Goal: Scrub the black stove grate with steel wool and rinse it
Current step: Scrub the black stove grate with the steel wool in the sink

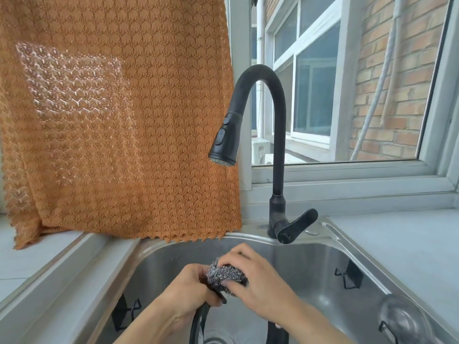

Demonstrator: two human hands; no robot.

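Over the steel sink (347, 254), my left hand (185, 291) grips the black stove grate (198, 324) near its top. Only part of the grate's curved ring shows below my hands; the rest is cut off by the bottom edge of the frame. My right hand (258, 276) holds a grey wad of steel wool (224, 271) and presses it against the top of the grate, right beside my left hand's fingers. No water runs from the black faucet (277, 150).
The faucet's spray head (224, 142) hangs above the basin's back left, and its lever (298, 224) points right. An orange knitted cloth (119, 125) hangs over the left ledge. Black clips (347, 274) stick to the sink walls. A window stands behind.
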